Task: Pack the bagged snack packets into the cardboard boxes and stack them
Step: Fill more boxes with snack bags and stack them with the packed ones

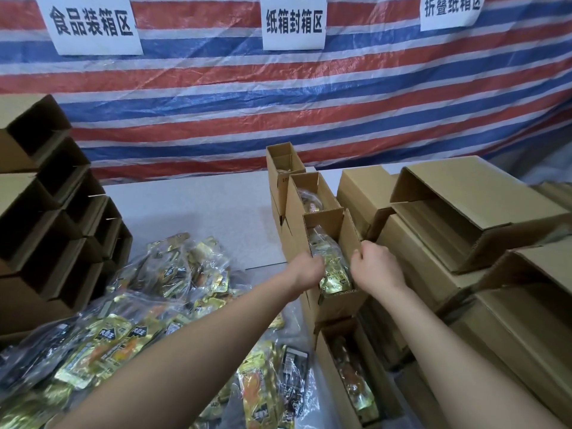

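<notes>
A narrow open cardboard box (337, 305) sits at the centre on top of other boxes, with a clear bag of gold snack packets (330, 267) inside it. My left hand (308, 270) grips the box's left wall and my right hand (376, 264) grips its right wall, fingers curled over the edges. Two more filled open boxes (312, 193) stand behind it and another (349, 373) lies below in front. A heap of bagged snack packets (130, 320) covers the table on the left.
Empty open boxes (52, 212) are stacked at the left. Larger cardboard boxes (464, 218) are piled at the right. A white table (198, 205) lies in the middle, backed by a striped tarp (278, 97) with paper signs.
</notes>
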`<move>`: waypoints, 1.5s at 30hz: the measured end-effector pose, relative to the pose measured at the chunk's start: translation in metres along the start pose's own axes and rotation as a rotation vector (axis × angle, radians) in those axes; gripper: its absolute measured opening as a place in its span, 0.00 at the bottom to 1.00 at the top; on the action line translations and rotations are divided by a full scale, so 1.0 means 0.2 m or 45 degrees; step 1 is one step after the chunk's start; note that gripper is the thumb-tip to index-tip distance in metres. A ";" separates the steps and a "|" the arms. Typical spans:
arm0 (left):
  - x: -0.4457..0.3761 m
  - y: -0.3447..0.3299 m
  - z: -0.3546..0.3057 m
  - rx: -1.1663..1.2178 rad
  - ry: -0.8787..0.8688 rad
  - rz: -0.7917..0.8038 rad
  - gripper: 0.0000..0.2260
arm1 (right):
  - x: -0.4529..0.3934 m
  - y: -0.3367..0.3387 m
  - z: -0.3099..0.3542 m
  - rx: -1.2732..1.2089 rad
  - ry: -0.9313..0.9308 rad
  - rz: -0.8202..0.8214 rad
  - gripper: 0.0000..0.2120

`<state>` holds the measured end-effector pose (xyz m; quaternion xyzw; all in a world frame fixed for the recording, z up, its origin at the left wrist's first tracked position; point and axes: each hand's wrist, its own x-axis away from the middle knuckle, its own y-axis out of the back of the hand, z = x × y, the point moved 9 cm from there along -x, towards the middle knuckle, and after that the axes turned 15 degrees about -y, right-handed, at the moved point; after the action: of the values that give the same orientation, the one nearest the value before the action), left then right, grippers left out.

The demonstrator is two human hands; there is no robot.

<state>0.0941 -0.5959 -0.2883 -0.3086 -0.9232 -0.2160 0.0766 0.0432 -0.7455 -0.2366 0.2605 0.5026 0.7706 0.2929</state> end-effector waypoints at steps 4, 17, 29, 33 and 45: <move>-0.03 -0.03 0.02 0.002 0.006 -0.018 0.21 | -0.05 -0.03 -0.02 -0.020 0.013 -0.010 0.13; -0.12 -0.07 0.06 0.019 0.044 -0.021 0.22 | -0.13 -0.09 -0.03 -0.038 0.014 0.065 0.10; -0.09 -0.04 0.07 0.089 0.009 -0.077 0.32 | -0.17 -0.12 0.00 -0.112 -0.023 0.183 0.22; -0.07 -0.01 0.08 0.095 -0.011 -0.086 0.34 | -0.17 -0.08 0.02 -0.096 -0.008 0.142 0.21; 0.28 0.69 0.04 -0.107 -0.304 -0.470 0.17 | 0.25 -0.01 0.75 -0.372 0.441 0.025 0.07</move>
<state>0.1335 -0.4630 -0.2315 -0.1605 -0.9567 -0.2268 -0.0871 0.1141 -0.6153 -0.1795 0.0841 0.4259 0.8712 0.2292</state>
